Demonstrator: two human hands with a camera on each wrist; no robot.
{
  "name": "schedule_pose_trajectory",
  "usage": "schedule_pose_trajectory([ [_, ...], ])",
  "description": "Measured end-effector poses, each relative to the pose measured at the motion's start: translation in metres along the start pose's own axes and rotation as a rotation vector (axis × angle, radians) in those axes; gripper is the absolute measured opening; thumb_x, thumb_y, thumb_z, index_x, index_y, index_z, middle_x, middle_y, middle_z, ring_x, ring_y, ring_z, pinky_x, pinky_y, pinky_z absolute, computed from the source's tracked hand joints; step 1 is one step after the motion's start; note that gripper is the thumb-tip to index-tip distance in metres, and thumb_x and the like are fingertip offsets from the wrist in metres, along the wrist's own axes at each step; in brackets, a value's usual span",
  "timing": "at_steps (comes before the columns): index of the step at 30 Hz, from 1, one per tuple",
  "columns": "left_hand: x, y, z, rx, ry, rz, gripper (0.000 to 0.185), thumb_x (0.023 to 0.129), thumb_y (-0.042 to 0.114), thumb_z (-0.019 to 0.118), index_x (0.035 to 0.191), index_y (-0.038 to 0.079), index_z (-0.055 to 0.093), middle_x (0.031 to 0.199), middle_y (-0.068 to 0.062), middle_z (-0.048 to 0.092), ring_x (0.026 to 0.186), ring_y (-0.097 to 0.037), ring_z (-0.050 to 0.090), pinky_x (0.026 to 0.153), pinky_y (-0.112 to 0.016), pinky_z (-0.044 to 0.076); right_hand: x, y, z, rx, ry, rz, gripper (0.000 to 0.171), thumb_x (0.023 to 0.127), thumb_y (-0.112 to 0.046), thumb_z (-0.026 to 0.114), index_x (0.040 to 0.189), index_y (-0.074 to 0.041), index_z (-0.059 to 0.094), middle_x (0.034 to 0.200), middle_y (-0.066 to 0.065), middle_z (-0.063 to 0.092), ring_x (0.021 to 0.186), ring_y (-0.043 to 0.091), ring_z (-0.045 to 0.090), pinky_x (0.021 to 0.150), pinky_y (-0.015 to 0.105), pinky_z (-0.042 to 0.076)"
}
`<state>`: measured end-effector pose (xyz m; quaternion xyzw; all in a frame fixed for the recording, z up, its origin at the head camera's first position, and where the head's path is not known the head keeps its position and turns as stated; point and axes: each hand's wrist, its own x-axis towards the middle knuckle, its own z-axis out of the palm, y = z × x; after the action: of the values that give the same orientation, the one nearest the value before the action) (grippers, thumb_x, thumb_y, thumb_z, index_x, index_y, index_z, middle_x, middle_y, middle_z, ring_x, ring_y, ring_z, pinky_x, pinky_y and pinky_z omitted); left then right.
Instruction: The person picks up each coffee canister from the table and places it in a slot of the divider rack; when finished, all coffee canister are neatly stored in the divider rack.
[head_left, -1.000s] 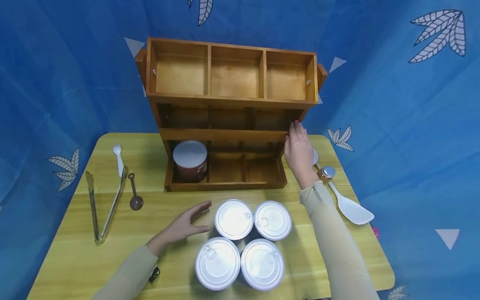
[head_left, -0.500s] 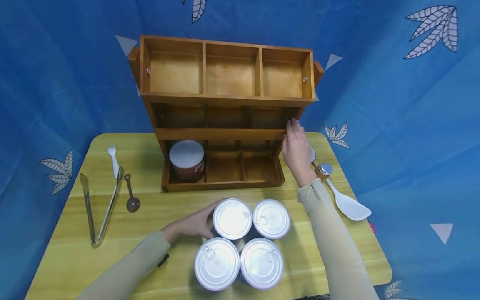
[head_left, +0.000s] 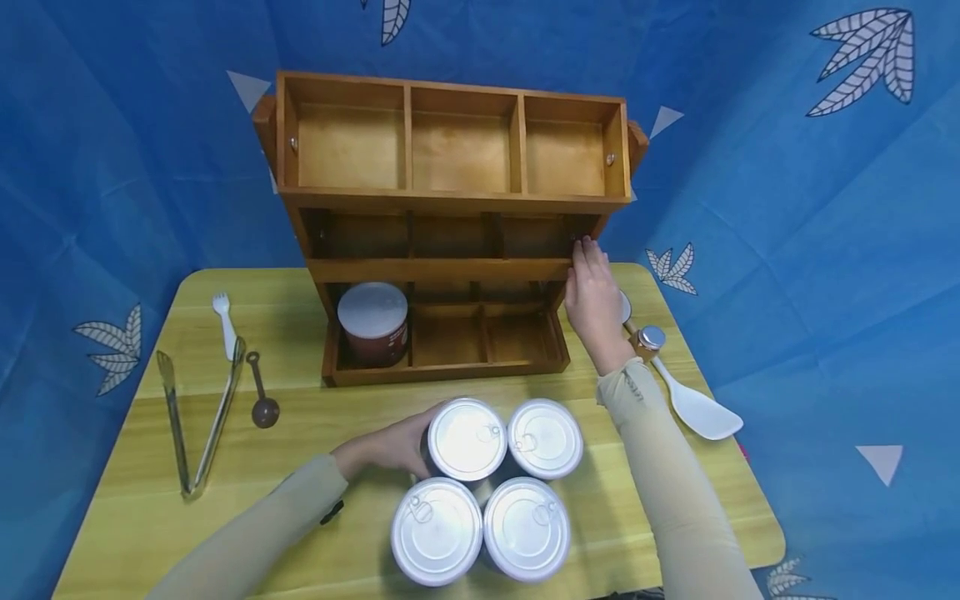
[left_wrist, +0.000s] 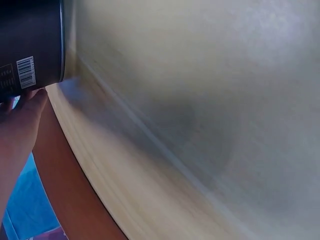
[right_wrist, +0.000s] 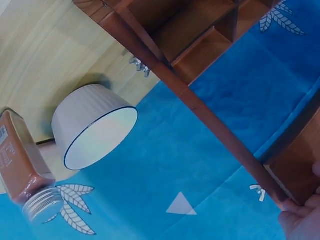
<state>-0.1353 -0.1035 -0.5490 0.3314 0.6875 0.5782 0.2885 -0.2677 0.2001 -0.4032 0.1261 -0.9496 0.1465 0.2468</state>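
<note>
Four silver-lidded cans sit clustered on the yellow table [head_left: 150, 533], and the person's left hand [head_left: 390, 448] has its fingers curled round the side of the back-left can [head_left: 467, 437], gripping it; the left wrist view shows the fingers [left_wrist: 22, 107] against that can's dark, barcoded wall. Just right of the held can, and touching it, is the back-right can [head_left: 545, 437]. Nearer the person than the hand's fingertips are the front-left can [head_left: 436, 531] and the front-right can [head_left: 527, 527], both pressed close to the pair behind them.

The right hand [head_left: 594, 302] lies with straight fingers flat against the right end of the wooden rack [head_left: 450, 200], its fingertips at the middle shelf's corner; it grips nothing. Well left of that hand, in the rack's bottom-left compartment, stands a dark red can with a white lid [head_left: 372, 322]. Just right of the right wrist lie a small spice jar [head_left: 647, 342] and a white rice paddle [head_left: 693, 407]; the right wrist view also shows a white cup [right_wrist: 95, 125] beside the jar.

Far left of the left hand lie metal tongs [head_left: 198, 408], a white fork [head_left: 223, 321] and a brown measuring spoon [head_left: 262, 400].
</note>
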Motion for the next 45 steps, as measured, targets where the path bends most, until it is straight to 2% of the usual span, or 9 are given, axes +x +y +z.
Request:
schedule_pose_trajectory([
  [3, 0.002, -0.001, 0.000, -0.004, -0.004, 0.015, 0.127, 0.060, 0.011, 0.093, 0.158, 0.017, 0.014, 0.159, -0.005, 0.034, 0.149, -0.027, 0.028, 0.125, -0.052, 0.015, 0.001, -0.002, -0.001, 0.003, -0.004, 0.001, 0.043, 0.102, -0.008, 0.046, 0.142, 0.008, 0.045, 0.150, 0.026, 0.044, 0.142, 0.038, 0.040, 0.120, 0.049, 0.032],
  [8, 0.003, -0.002, 0.000, 0.009, -0.005, 0.039, 0.115, 0.060, 0.014, 0.093, 0.153, 0.023, 0.026, 0.154, -0.003, 0.041, 0.145, -0.021, 0.036, 0.125, -0.047, 0.021, 0.003, -0.003, -0.001, 0.007, -0.010, 0.000, 0.043, 0.102, -0.008, 0.045, 0.142, 0.008, 0.045, 0.150, 0.026, 0.044, 0.142, 0.038, 0.040, 0.121, 0.049, 0.032],
  [15, -0.002, -0.004, 0.004, 0.005, 0.064, 0.026, 0.118, 0.059, 0.015, 0.094, 0.154, 0.017, 0.024, 0.153, -0.008, 0.042, 0.144, -0.026, 0.038, 0.124, -0.041, 0.025, 0.000, -0.001, -0.002, 0.006, -0.017, 0.007, 0.044, 0.102, -0.008, 0.045, 0.142, 0.008, 0.044, 0.150, 0.026, 0.043, 0.143, 0.038, 0.039, 0.121, 0.049, 0.031],
  [20, -0.006, -0.002, 0.009, 0.035, 0.186, 0.013, 0.116, 0.056, 0.016, 0.095, 0.151, 0.016, 0.029, 0.149, -0.009, 0.047, 0.139, -0.023, 0.044, 0.122, -0.043, 0.029, -0.005, 0.001, -0.001, 0.009, -0.013, 0.010, 0.043, 0.102, -0.008, 0.046, 0.142, 0.008, 0.045, 0.150, 0.025, 0.044, 0.142, 0.038, 0.039, 0.121, 0.049, 0.032],
  [24, -0.006, 0.004, 0.008, 0.029, 0.289, 0.032, 0.115, 0.056, 0.010, 0.093, 0.151, 0.015, 0.028, 0.146, -0.012, 0.049, 0.135, -0.021, 0.047, 0.121, -0.048, 0.030, -0.006, 0.002, 0.000, 0.011, 0.002, 0.005, 0.042, 0.102, -0.007, 0.046, 0.141, 0.009, 0.046, 0.149, 0.026, 0.045, 0.142, 0.039, 0.040, 0.120, 0.049, 0.033],
  [30, 0.002, 0.026, -0.003, 0.011, 0.416, 0.049, 0.113, 0.060, 0.007, 0.091, 0.152, 0.014, 0.026, 0.143, -0.017, 0.050, 0.133, -0.032, 0.049, 0.118, -0.058, 0.031, -0.002, -0.001, -0.001, 0.023, 0.024, -0.010, 0.042, 0.101, -0.007, 0.047, 0.140, 0.009, 0.047, 0.148, 0.025, 0.046, 0.141, 0.038, 0.041, 0.120, 0.049, 0.033],
  [37, 0.020, 0.044, -0.012, 0.034, 0.593, 0.005, 0.106, 0.064, 0.005, 0.089, 0.151, 0.011, 0.028, 0.144, -0.019, 0.048, 0.134, -0.038, 0.047, 0.117, -0.058, 0.033, -0.001, 0.000, -0.002, 0.006, -0.010, 0.012, 0.043, 0.101, -0.008, 0.047, 0.141, 0.007, 0.046, 0.150, 0.023, 0.045, 0.143, 0.036, 0.040, 0.120, 0.049, 0.033],
  [42, 0.040, 0.053, -0.021, 0.125, 0.745, -0.089, 0.111, 0.064, 0.013, 0.091, 0.152, 0.010, 0.024, 0.147, -0.017, 0.043, 0.136, -0.036, 0.044, 0.118, -0.055, 0.033, -0.001, 0.000, -0.003, 0.005, -0.025, 0.026, 0.043, 0.102, -0.009, 0.046, 0.142, 0.007, 0.046, 0.151, 0.023, 0.044, 0.143, 0.035, 0.039, 0.121, 0.048, 0.032],
  [45, 0.051, 0.057, -0.028, 0.159, 0.796, -0.134, 0.112, 0.065, 0.018, 0.091, 0.152, 0.009, 0.022, 0.148, -0.017, 0.040, 0.136, -0.035, 0.043, 0.116, -0.055, 0.035, -0.001, -0.001, -0.003, 0.014, -0.019, 0.026, 0.043, 0.102, -0.009, 0.046, 0.142, 0.007, 0.046, 0.151, 0.023, 0.044, 0.143, 0.035, 0.039, 0.122, 0.047, 0.031],
])
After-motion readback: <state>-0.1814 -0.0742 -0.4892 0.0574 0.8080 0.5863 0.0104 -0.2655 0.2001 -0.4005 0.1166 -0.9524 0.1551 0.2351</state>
